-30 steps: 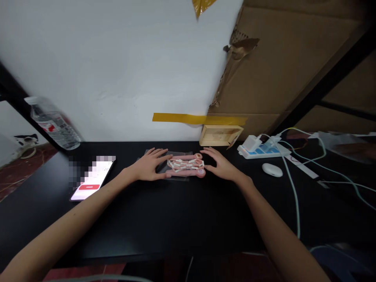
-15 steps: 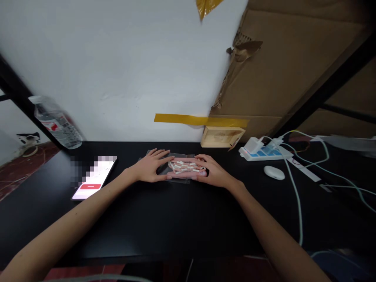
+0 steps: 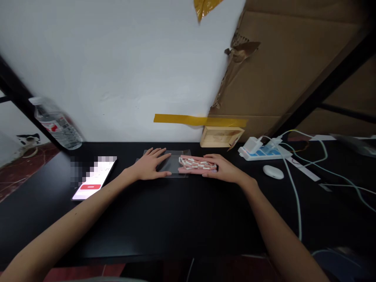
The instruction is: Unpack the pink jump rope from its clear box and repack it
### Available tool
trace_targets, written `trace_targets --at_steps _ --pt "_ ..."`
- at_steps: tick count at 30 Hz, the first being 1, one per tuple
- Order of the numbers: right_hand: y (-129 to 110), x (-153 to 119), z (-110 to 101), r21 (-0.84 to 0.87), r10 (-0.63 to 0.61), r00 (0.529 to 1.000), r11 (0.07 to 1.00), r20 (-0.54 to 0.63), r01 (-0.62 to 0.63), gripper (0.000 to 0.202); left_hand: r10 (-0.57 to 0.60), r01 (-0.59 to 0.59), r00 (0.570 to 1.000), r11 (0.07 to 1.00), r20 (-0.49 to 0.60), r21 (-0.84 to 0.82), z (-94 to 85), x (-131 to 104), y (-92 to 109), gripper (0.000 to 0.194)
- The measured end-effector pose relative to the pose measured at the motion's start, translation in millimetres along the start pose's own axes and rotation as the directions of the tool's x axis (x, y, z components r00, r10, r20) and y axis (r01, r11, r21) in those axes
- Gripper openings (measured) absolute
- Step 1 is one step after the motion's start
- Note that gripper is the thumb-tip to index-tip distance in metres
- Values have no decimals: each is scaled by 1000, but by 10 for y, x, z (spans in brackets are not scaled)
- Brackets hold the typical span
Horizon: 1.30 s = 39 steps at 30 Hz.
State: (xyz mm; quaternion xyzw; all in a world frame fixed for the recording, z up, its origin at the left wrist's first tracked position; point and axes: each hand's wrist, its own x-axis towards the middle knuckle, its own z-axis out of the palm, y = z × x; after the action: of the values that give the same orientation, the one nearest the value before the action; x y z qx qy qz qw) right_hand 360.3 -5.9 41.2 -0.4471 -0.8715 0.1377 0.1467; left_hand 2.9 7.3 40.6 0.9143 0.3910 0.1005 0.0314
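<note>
My left hand (image 3: 149, 165) lies with fingers spread on a flat clear plastic sleeve (image 3: 174, 160), pressing it against the black desktop. Just right of it is a pink box-like item (image 3: 194, 171) whose top shows many short white and pink pieces; I cannot tell what kind they are. Its left end still overlaps the plastic. Wrapped round its right end, thumb at the near side and fingers at the far side, is my right hand (image 3: 225, 168).
A lit phone (image 3: 95, 178) lies left, with a water bottle (image 3: 60, 125) behind it. At the back stands a shallow wooden box (image 3: 220, 137). To the right are a power strip (image 3: 264, 152) with cables and a white earbud case (image 3: 273, 172).
My right hand has moved right with the pink item, sliding it off most of the clear plastic. My left hand has stayed nearly in place on the sleeve.
</note>
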Motion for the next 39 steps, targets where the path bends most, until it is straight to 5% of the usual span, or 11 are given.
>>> trace_targets --at_steps 7,13,19,24,33,39 --pt "-123 56 145 -95 58 995 993 -86 -66 89 18 -17 1000 1000 -20 21 12 -13 17 87" --pt "-26 92 215 -170 24 995 985 -93 -39 75 28 -28 999 1000 -31 -7 28 -2 -54 87" --pt "127 44 120 -169 102 989 978 -105 -119 74 -147 184 961 973 -236 142 152 -11 -183 63" --pt "105 22 111 -113 131 984 983 -118 -144 73 -278 332 915 930 -292 158 288 -20 -275 55" --pt "-63 -3 22 60 58 997 997 -41 -55 76 -281 335 876 939 -393 77 288 -16 -367 33" --pt "-380 110 304 115 -77 992 989 -98 89 70 -250 246 889 967 -385 -62 291 12 -313 32"
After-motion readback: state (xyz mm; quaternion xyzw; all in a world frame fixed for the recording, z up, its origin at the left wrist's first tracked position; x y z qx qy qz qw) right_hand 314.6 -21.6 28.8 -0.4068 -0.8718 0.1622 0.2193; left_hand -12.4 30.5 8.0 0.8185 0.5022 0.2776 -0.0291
